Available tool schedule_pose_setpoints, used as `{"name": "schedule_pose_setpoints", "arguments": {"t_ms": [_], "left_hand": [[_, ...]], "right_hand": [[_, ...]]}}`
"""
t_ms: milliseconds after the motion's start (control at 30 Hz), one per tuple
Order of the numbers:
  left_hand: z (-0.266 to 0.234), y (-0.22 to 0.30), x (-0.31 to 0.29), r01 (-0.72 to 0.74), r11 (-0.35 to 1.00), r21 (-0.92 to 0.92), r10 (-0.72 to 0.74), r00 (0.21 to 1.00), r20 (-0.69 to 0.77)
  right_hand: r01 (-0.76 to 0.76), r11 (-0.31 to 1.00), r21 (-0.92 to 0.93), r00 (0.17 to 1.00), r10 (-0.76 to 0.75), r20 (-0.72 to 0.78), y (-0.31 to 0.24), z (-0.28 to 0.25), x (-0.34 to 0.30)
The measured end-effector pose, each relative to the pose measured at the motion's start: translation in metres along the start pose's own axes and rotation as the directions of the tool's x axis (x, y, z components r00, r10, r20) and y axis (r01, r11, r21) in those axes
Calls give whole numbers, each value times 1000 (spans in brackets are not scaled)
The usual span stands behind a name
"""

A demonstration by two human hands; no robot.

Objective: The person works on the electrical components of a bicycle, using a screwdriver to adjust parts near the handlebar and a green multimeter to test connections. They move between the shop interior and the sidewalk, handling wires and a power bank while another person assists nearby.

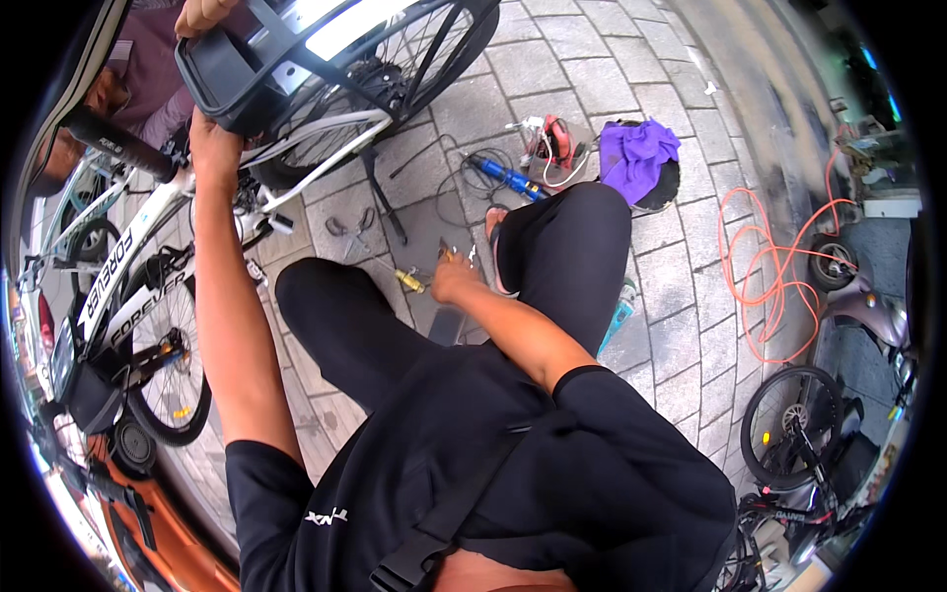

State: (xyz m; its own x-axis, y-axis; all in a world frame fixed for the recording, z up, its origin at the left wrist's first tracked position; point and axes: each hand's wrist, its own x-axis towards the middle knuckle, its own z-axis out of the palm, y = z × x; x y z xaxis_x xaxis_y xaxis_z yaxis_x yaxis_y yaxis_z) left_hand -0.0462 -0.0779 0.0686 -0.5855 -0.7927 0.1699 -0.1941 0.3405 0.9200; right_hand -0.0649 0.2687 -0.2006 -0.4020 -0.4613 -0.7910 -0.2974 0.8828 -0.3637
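Note:
My left hand (215, 156) reaches up to a black box (222, 79) at the rear of a white bicycle (330, 148) and grips its underside; the fingers are partly hidden behind it. A co-worker's hand (202, 17) rests on the box's upper edge. Low over the paving, my right hand (454, 278) has its fingers curled down among small tools, around something too small to make out. Just left of it lies a yellow-handled screwdriver (409, 281). Farther left are scissor-like metal tools (350, 234). The bicycle's kickstand (383, 195) stands between them and the rear wheel.
Ahead lie a blue cylindrical tool (508, 178) with a cable, a red device (560, 141) with wires and a purple cloth (639, 158). An orange hose (764, 266) coils at right. More bicycles (168, 365) crowd the left, beside an orange vehicle (168, 513). A teal tool (619, 314) lies beside my right leg.

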Motion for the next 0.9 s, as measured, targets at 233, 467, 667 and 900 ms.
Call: {"name": "schedule_pose_setpoints", "arguments": {"t_ms": [233,467,667,900], "left_hand": [[1,-6,6,-66,997,-26,66,998,1],[-19,-8,13,-61,925,375,61,998,13],[-69,-82,81,114,977,181,-92,988,-124],[-26,-116,88,-157,981,117,152,987,54]], "right_hand": [[318,929,192,948,-312,-60,-27,-52,-56],[760,268,592,632,-519,-575,-14,-137,-143],[642,-192,743,584,-506,-635,49,-167,-202],[665,-186,723,575,-490,-655,84,-152,-222]]}}
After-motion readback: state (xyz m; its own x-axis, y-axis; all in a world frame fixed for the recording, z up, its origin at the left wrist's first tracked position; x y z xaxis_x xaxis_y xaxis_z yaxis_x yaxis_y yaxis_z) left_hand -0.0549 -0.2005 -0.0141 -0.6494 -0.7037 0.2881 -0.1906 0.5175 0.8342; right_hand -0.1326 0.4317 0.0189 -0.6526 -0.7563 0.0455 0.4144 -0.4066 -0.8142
